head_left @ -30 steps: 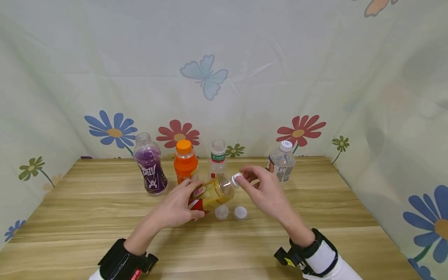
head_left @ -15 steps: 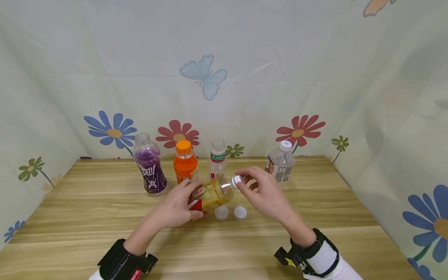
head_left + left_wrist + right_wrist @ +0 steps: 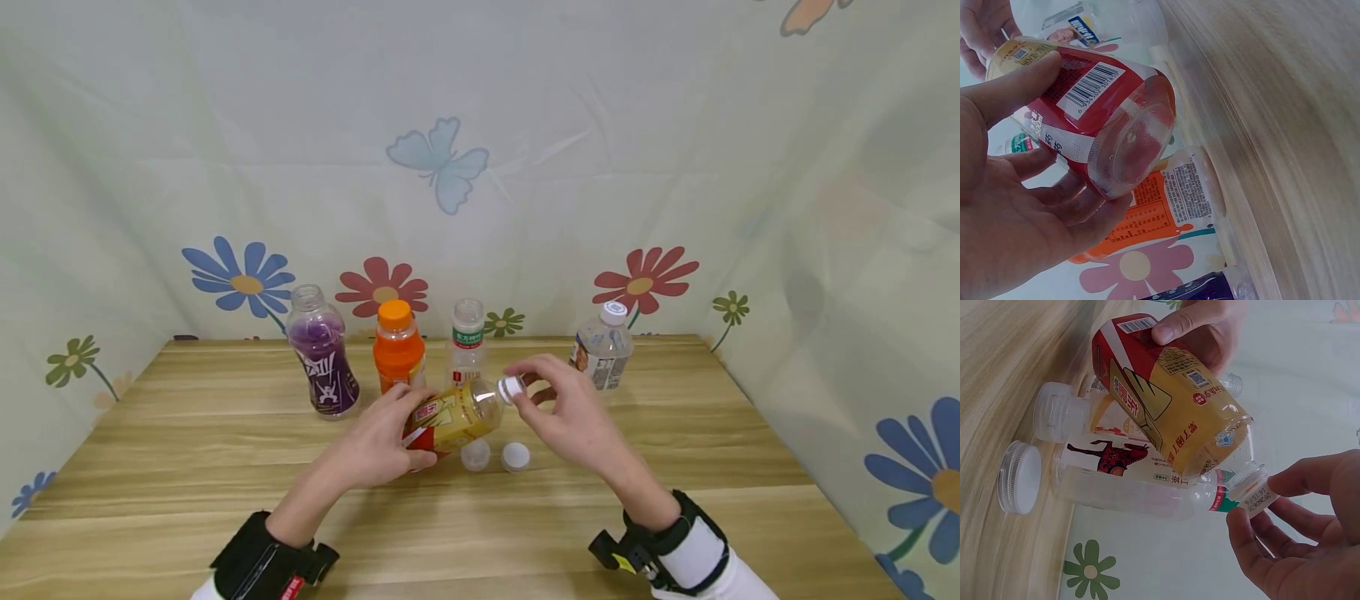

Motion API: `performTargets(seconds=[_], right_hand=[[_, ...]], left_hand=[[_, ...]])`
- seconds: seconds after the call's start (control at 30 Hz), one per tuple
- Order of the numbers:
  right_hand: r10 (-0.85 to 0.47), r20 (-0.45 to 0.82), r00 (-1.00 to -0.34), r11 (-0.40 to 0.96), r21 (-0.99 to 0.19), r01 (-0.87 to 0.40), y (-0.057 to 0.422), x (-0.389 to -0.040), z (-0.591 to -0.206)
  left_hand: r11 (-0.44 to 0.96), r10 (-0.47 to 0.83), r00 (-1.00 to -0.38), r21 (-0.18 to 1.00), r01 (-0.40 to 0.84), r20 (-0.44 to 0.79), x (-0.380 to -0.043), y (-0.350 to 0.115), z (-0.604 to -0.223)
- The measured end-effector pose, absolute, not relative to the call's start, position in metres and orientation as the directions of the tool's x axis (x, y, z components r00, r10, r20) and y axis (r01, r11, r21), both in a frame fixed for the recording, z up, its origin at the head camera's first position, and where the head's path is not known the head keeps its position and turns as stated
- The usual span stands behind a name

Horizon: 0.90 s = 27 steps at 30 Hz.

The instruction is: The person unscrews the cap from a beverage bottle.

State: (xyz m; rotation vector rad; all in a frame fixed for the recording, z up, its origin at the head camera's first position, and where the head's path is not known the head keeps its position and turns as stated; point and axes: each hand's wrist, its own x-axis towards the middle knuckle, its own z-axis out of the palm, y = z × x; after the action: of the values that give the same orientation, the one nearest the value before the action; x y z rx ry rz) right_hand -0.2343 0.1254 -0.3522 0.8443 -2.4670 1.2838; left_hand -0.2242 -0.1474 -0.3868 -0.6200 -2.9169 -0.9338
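A clear plastic bottle (image 3: pixel 448 418) with a yellow and red label is held tilted above the table, its neck toward the right. My left hand (image 3: pixel 381 437) grips it around the lower body; the left wrist view shows its bottom and barcode. With thumb and fingers my right hand (image 3: pixel 566 408) pinches the white cap (image 3: pixel 1256 495) at the bottle's mouth. Below the bottle, a translucent cap (image 3: pixel 476 455) and a white cap (image 3: pixel 516 457) lie on the table. Just behind it stands a clear bottle (image 3: pixel 468 342) with a green and red neck band, its mouth uncapped.
An uncapped purple bottle (image 3: pixel 324 358) stands at the back left, beside an orange bottle (image 3: pixel 398 350) with an orange cap. At the back right is a clear bottle (image 3: pixel 602 346) with a white cap. A flowered curtain (image 3: pixel 525 225) surrounds the wooden table (image 3: pixel 187 442).
The right fingers have shifted slightly around the white cap, and the cap's tilt has changed a little. The left hand and the bottle stay in place.
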Motion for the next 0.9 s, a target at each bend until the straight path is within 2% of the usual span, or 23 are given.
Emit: performTargets(seconds=[0.9], right_hand=[[-0.386, 0.468, -0.795, 0.395, -0.695, -0.601, 0.1274, -0.2352, -0.3512]], left_hand=[[0.749, 0.357, -0.928, 0.56, 0.354, 0.11, -0.2228, -0.1473, -0.3851]])
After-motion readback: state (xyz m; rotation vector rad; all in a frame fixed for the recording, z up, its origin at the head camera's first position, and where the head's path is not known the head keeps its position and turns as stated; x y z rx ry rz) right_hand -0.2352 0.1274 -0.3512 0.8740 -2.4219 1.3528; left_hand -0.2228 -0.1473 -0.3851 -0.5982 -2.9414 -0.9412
